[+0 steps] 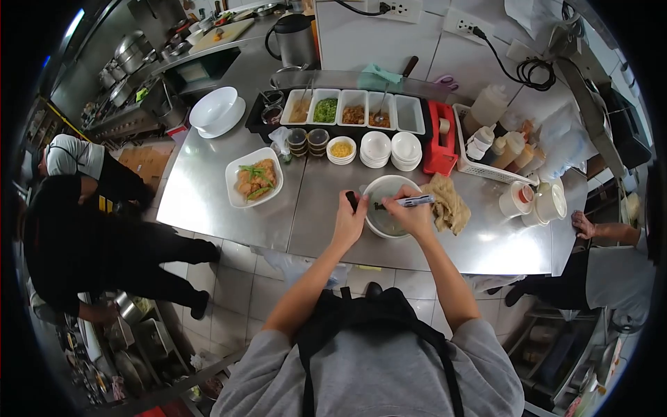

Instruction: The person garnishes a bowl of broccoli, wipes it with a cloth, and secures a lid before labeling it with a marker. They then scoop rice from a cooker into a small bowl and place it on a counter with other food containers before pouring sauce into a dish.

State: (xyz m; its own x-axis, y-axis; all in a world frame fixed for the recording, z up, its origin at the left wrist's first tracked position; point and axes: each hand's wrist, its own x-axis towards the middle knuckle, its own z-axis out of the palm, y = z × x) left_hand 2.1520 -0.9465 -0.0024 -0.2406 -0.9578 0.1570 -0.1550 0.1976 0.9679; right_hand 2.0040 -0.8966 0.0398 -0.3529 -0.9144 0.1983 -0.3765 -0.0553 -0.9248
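Note:
A round white tub [392, 185] with a translucent cover over something dark stands at the steel counter's front, directly before me. My right hand [411, 215] is closed around a white marker pen [417, 201], its tip end over the cover. At the tub's left side, my left hand [349, 221] pinches a small black cap [352, 200]. A crumpled tan cloth [449, 203] lies just right of the tub. Farther left sits a square white bowl [233, 194] of fried pieces with green strips.
Behind my hands are stacked white dishes [376, 147], a bowl of corn [342, 148], lidded sauce cups [317, 141] and a topping rack [326, 109]. A red tape dispenser [440, 139] and a bottle basket [486, 161] stand right. Other people [104, 236] stand at both sides.

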